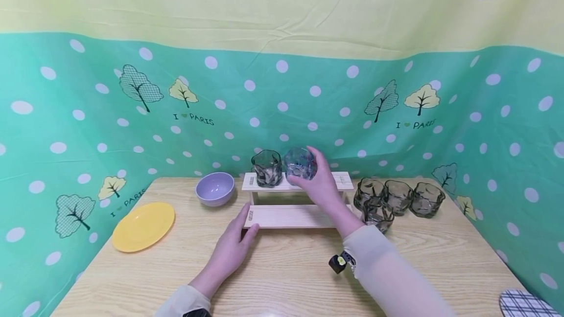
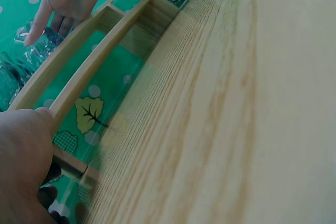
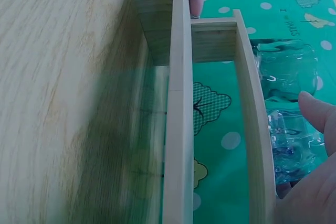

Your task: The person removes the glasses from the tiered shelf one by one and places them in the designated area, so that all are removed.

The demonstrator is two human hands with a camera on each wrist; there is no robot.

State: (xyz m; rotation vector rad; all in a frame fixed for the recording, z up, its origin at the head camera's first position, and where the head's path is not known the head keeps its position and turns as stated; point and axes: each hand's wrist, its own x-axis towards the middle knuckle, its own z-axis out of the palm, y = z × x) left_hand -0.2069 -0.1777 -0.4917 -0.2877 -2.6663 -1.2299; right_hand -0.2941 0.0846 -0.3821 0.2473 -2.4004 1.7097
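Note:
A two-step wooden rack [image 1: 291, 216] stands at the back middle of the table. My left hand [image 1: 230, 244] grips the left end of its lower step, thumb at the front edge. On the upper step sits a smoky grey glass [image 1: 267, 169]. To its right, a clear bluish glass [image 1: 299, 164] is upright on the same step, held by my right hand [image 1: 325, 187] with the thumb in front and fingers round the far right side. The right wrist view shows the bluish glass [image 3: 289, 145] close beside the grey glass [image 3: 289, 72].
Several smoky grey glasses [image 1: 398, 197] cluster right of the rack, one in front partly behind my right forearm. A purple bowl [image 1: 215, 190] stands left of the rack, and a yellow plate [image 1: 143, 228] lies farther left. A checked cloth item [image 1: 524, 303] shows at the right front edge.

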